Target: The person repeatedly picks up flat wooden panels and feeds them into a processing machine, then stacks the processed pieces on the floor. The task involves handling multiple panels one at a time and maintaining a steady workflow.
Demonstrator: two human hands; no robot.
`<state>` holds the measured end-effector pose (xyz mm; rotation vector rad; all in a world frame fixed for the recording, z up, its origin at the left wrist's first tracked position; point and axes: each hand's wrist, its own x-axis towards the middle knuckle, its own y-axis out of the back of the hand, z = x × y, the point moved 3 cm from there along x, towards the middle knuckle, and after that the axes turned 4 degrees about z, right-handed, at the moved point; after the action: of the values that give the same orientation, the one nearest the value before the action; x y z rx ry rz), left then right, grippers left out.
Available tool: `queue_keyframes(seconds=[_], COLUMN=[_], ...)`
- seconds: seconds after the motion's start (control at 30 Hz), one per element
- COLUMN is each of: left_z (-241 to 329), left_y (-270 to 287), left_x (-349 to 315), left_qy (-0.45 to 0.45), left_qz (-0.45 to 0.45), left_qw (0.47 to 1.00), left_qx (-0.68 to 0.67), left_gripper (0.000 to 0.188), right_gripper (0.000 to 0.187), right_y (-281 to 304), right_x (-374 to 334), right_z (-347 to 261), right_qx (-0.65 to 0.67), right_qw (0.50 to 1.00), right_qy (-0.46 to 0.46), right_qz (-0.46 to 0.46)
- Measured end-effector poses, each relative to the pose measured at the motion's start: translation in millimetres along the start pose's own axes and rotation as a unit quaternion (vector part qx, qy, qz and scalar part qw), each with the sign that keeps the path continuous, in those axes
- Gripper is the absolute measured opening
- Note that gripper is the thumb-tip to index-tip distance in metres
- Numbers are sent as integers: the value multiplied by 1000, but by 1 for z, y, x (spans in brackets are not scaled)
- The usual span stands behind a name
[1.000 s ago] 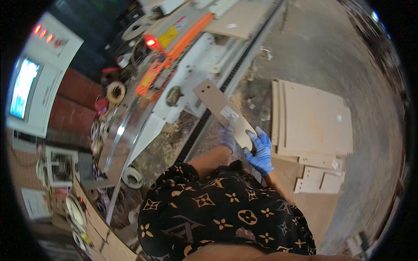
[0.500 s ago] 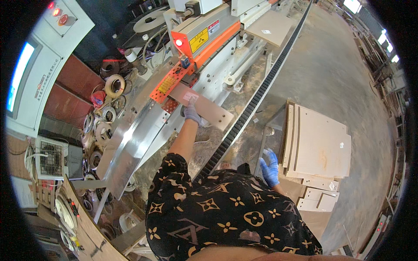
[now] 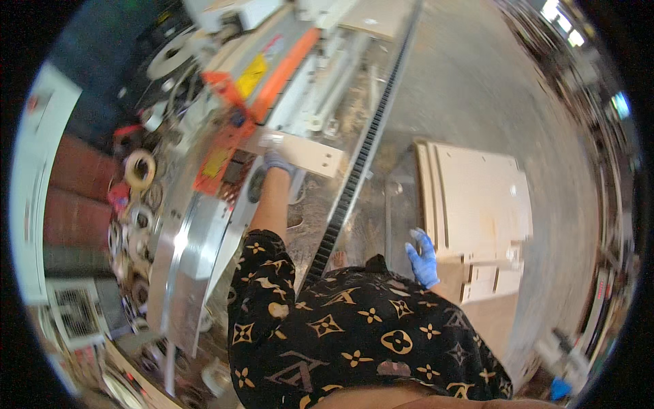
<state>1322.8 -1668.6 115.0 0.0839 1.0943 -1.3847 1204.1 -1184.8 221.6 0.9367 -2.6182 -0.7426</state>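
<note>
My left hand (image 3: 276, 161), in a pale glove, lies on a narrow flat panel (image 3: 310, 155) beside the orange guard of a long machine. Its fingers, blurred but seemingly stretched out, reach toward a white label on the panel. Two dark holes show near the panel's outer end; the inner end runs in by the orange guard (image 3: 216, 163). On the other side, my right hand (image 3: 424, 260) wears a blue glove and holds nothing, fingers apart. It hovers close to the left edge of a stack of large flat boards (image 3: 477, 198).
A black segmented track (image 3: 371, 129) runs lengthwise between machine and stack. Smaller board pieces (image 3: 487, 281) lie at the stack's near end. Rolls of edging tape (image 3: 139, 170) crowd the left, beyond a shiny metal table (image 3: 178, 262). Another board (image 3: 373, 17) rests at the machine's far end.
The view has swung, shifting the scene leftward and blurring it. The narrow panel has moved forward along the guard with my left hand on it. My right hand stays beside the stack.
</note>
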Motion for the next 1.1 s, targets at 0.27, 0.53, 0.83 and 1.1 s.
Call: queue_keyframes(seconds=[0.27, 0.53, 0.83, 1.1], left_z=[17, -39, -85, -134], left_y=[-84, -57, -3, 14], left_x=[31, -140, -301, -333], left_qy=[51, -163, -378, -270], left_qz=[-65, -146, -245, -258], left_qw=[981, 928, 730, 762], left_qx=[174, 302, 514, 529], left_gripper=[61, 68, 54, 36], right_gripper=[43, 72, 101, 104], right_y=[51, 121, 261, 326], right_x=[-44, -129, -94, -54], right_z=[70, 226, 275, 349], right_qx=[-119, -109, -174, -170], right_qw=[973, 750, 610, 566], right_qy=[-157, -576, -668, -696], right_qz=[119, 306, 390, 407])
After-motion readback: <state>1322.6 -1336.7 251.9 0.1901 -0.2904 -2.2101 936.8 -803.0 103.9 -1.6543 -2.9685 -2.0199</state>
